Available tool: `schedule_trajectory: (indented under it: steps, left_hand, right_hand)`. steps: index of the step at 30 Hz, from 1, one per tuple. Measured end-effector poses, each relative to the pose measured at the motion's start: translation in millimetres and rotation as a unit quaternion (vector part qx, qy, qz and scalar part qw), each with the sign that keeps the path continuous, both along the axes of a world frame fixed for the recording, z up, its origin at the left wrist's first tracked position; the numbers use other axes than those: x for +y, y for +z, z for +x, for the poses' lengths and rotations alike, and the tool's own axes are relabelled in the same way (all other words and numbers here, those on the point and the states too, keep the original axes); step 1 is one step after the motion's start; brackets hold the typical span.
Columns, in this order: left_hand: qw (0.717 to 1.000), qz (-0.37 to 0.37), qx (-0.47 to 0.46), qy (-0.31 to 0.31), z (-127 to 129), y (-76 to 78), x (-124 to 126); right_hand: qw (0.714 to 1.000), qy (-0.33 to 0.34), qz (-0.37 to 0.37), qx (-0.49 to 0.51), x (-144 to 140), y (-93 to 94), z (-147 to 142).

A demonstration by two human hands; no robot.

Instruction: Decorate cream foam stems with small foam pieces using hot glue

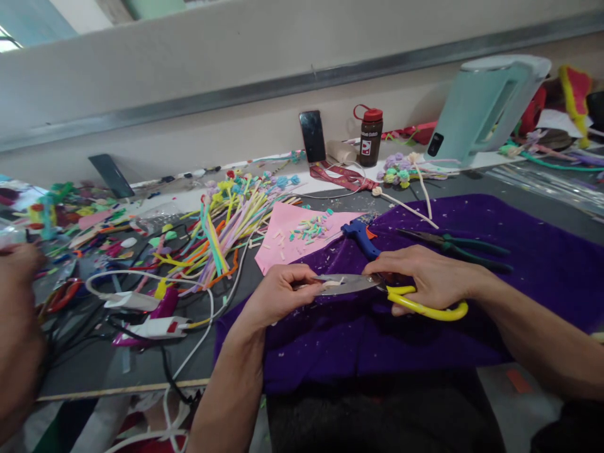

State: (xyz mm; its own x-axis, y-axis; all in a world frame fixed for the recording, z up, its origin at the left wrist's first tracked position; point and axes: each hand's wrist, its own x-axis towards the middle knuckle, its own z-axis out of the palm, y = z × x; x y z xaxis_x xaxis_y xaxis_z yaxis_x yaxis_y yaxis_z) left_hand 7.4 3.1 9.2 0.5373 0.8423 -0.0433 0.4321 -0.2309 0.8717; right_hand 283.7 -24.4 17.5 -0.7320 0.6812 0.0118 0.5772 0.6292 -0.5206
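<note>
My right hand (419, 280) is closed round the yellow handles of a pair of scissors (352, 284), whose blades point left. Between the fingertips of my left hand (287, 292) a small pale strip (333, 283) is pinched; it shows between the blades, but its kind is unclear. Under both hands lies a purple cloth (330, 352) strewn with tiny clippings. Just beyond them are a blue glue gun (361, 239) and a pink sheet (271, 242) bearing many short cut pieces (311, 228) in pastel colours. Dark green pliers (457, 245) rest on the cloth to the right.
Pipe cleaners (236, 220) pile up left of the pink sheet, beside white plugs and cables (151, 327). A phone (312, 136), a bottle (370, 138) and a green kettle (481, 107) stand along the wall. Another person's hand (19, 314) is at the far left.
</note>
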Motion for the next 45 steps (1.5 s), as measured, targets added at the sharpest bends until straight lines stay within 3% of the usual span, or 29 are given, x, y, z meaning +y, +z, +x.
schedule_trajectory:
  steps: [10,45]
  left_hand:
    - [1.0,-0.014,0.014,-0.023,-0.3,3.1,-0.2]
    - [1.0,-0.02,0.004,0.019,-0.4,3.8,-1.7]
  right_hand:
    - [1.0,0.016,-0.012,0.001,5.2,-2.8,1.4]
    - [0.999,-0.001,0.031,0.015,8.0,-8.4,2.8]
